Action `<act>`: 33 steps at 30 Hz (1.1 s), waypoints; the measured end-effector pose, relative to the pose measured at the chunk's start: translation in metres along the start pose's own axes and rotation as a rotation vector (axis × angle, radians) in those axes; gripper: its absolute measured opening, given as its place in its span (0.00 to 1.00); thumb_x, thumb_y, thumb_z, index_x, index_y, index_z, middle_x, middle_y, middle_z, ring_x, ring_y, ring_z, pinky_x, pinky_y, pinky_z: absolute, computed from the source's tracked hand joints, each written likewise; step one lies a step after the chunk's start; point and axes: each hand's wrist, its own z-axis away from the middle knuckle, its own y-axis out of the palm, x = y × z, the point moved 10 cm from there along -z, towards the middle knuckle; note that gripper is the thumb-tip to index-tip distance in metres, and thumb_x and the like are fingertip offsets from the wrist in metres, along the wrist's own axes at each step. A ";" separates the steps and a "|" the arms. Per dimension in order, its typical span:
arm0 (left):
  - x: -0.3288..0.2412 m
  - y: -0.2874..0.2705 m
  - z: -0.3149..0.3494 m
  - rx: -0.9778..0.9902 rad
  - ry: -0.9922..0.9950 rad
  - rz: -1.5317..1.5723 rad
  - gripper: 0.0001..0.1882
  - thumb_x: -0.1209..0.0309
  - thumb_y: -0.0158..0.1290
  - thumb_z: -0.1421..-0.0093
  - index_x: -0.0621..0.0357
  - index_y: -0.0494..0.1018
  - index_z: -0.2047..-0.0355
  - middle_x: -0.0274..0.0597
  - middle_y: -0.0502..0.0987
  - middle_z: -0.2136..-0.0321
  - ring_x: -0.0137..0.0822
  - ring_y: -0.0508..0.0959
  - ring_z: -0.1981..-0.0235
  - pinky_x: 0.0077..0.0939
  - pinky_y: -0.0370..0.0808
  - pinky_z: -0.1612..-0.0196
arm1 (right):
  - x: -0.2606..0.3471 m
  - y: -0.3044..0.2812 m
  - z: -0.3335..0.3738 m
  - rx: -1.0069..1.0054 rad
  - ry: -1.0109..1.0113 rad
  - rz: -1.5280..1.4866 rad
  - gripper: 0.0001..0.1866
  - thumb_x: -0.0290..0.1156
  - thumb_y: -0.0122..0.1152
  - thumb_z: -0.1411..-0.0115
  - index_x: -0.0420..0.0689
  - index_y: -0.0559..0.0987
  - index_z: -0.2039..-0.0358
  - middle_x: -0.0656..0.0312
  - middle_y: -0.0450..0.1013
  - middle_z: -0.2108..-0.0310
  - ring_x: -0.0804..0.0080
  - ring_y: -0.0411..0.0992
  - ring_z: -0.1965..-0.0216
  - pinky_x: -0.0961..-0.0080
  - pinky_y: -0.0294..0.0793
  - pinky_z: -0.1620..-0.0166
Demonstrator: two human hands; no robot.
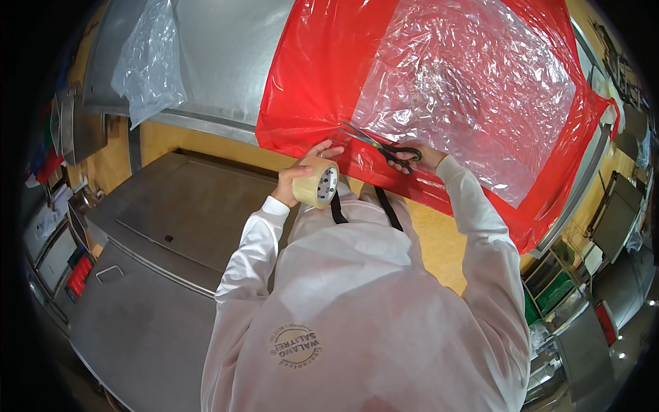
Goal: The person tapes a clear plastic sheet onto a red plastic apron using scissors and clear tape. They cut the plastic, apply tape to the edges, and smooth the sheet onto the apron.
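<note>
My left hand (294, 180) is closed around a wide roll of clear packing tape (317, 182), held just off the table's near edge. Some of its fingers reach toward the red plastic sheet (309, 75). In my right hand (424, 158) is a pair of scissors (384, 147) with black handles, fingers through the loops. Their blades are parted and point up and left over the red sheet. A crinkled clear plastic sheet (473, 82) lies on top of the red one, to the right of the blades.
The metal table (226, 55) carries a crumpled clear plastic bag (151, 65) at its far left. A grey metal chest-like unit (151, 309) stands close on my left. Shelving with green and red items (556, 295) is at the right.
</note>
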 end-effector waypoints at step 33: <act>-0.005 -0.009 0.029 -0.053 0.129 0.117 0.55 0.51 0.55 0.57 0.65 0.48 0.32 0.55 0.57 0.34 0.44 0.67 0.40 0.32 0.60 0.37 | 0.011 0.007 -0.030 0.136 -0.095 0.007 0.22 0.47 0.58 0.36 0.36 0.77 0.62 0.63 0.73 0.73 0.79 0.69 0.74 0.82 0.67 0.70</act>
